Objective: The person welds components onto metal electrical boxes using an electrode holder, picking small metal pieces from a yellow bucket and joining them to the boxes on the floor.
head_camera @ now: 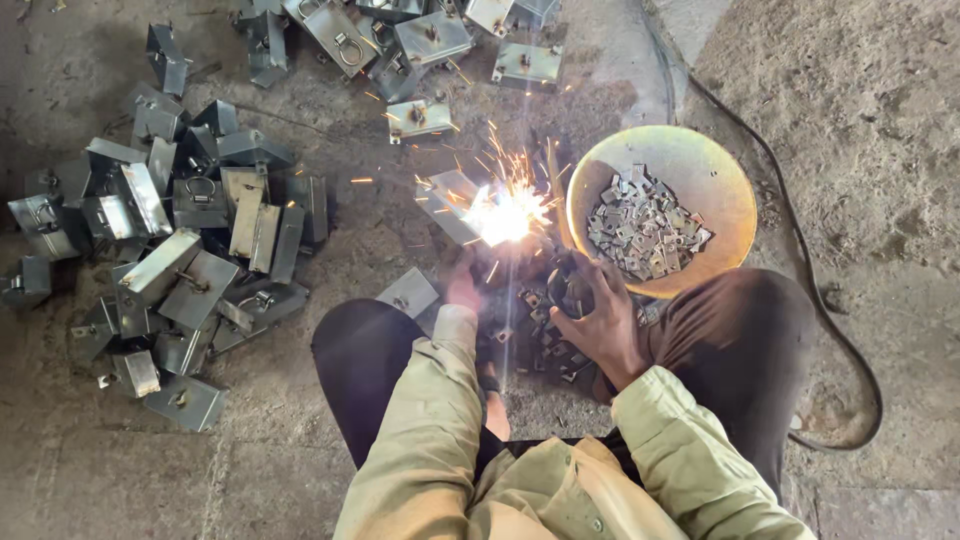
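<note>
Both hands mid-frame: our right hand (600, 325) grips the welding tool, left hand (462, 285) grip unclear, metal box (450, 203) just above, w/ sparks (505, 210).

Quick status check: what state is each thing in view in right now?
Grey metal box being welded: on the floor, sparks flying at its edge.
Round yellow bowl: upright, holding small metal clips.
Pile of grey metal boxes: heaped loosely.
Left hand: beside the glare.
Right hand: gripping a dark tool.

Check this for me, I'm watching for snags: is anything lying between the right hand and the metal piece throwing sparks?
Nothing visible does. The right hand reaches straight toward the metal piece; the bowl sits off to its right.
</note>
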